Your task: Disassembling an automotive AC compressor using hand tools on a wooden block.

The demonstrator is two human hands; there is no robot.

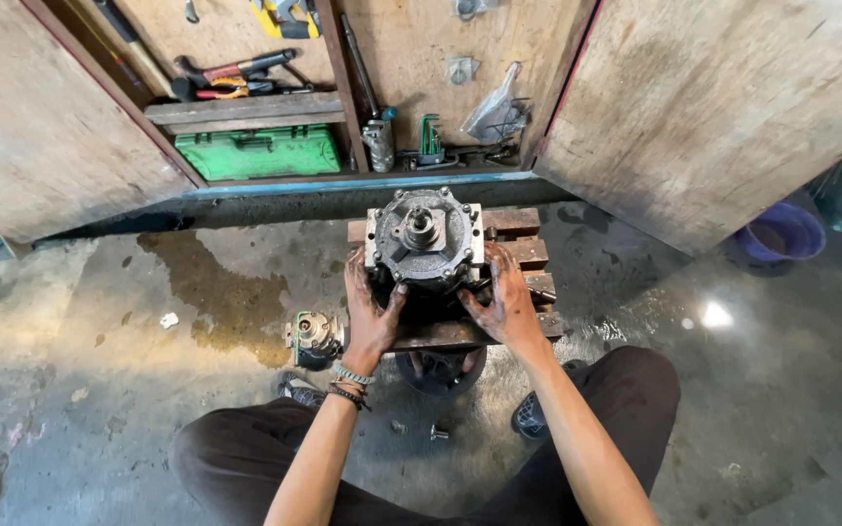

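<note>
A dark, greasy metal gearbox housing [424, 237] with a round bolted cover and a central shaft stands on a small wooden pallet [528, 255]. My left hand [370, 310] presses against the housing's near left side, fingers spread on it. My right hand [501, 300], smeared with black grease, grips the near right side. Beaded bracelets circle my left wrist. I squat over the pallet, knees on both sides.
A smaller metal part [315, 334] lies on the stained concrete floor left of the pallet. A loose bolt [438, 432] lies between my feet. An open wooden cabinet holds a green toolbox [258, 152], pliers and hex keys [430, 138]. A purple bucket [782, 234] stands right.
</note>
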